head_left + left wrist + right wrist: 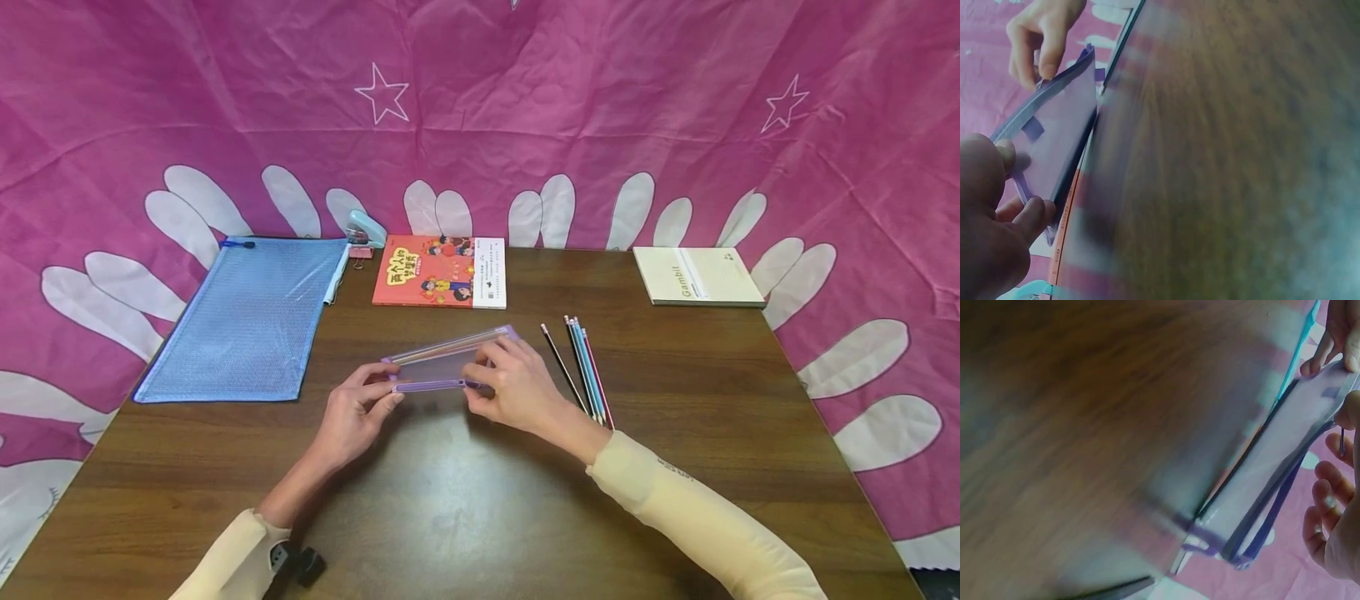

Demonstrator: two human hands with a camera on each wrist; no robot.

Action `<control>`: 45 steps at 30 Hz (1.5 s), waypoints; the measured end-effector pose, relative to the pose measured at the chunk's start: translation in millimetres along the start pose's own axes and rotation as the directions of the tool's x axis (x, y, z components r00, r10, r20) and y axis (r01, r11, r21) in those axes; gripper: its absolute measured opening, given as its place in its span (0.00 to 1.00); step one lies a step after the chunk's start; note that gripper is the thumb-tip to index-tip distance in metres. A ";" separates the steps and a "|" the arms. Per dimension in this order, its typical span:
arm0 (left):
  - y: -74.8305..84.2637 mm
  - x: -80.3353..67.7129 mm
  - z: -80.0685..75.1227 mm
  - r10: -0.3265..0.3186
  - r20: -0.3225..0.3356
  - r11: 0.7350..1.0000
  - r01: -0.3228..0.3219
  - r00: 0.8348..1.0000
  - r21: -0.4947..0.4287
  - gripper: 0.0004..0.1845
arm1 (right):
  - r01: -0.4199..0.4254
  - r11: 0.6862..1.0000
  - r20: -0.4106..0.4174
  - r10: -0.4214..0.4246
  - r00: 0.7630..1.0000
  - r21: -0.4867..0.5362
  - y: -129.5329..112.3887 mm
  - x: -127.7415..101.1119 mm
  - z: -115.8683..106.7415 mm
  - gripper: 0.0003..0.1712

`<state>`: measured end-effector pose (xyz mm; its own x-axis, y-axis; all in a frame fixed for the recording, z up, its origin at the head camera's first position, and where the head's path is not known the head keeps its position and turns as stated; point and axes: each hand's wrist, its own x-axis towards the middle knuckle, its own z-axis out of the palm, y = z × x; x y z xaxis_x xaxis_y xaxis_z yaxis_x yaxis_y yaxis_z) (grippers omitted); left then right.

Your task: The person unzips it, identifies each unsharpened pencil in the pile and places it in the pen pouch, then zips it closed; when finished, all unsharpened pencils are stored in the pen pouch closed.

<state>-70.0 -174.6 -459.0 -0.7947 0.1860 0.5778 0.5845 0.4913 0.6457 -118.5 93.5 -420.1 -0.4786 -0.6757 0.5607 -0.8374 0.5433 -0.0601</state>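
We note the purple-edged clear pencil pouch [447, 360] lifted just above the table [465, 500], centre. Our left hand [358, 410] pinches its near left end, likely to brace it; our right hand [512, 385] grips the zip edge at the right, fingers curled over it. The pouch spans between both hands. Loose pencils [585, 367] lie just right of it, within reach.
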 end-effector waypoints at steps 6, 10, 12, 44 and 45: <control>-1.0 2.0 -0.2 0.006 -0.011 1.000 -0.006 1.000 -0.010 0.10 | 0.006 1.000 0.003 -0.006 1.000 -0.009 8.4 -5.3 -6.6 0.10; -0.6 5.4 -0.7 -0.003 -0.003 1.000 0.003 1.000 -0.024 0.09 | -0.006 1.000 0.007 0.006 1.000 -0.009 15.5 -8.6 -10.9 0.10; -0.6 6.9 -1.3 -0.025 0.000 0.999 0.025 1.000 -0.038 0.08 | -0.014 1.000 0.005 0.014 1.000 -0.015 19.5 -10.8 -12.8 0.10; -6.1 12.3 -8.8 -0.116 -0.052 0.989 0.121 0.992 0.089 0.06 | -0.010 0.999 -0.059 0.007 0.998 -0.035 54.7 -30.6 -43.2 0.12; -6.4 12.5 -8.9 -0.106 -0.061 0.989 0.112 0.993 0.098 0.07 | -0.006 0.999 -0.068 0.003 0.998 -0.036 55.5 -30.9 -43.8 0.12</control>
<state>-82.2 -183.0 -451.5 -0.8407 0.0810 0.5354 0.4732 0.5903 0.6539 -138.7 166.4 -404.5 -0.4622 -0.6387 0.6151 -0.8248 0.5645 -0.0336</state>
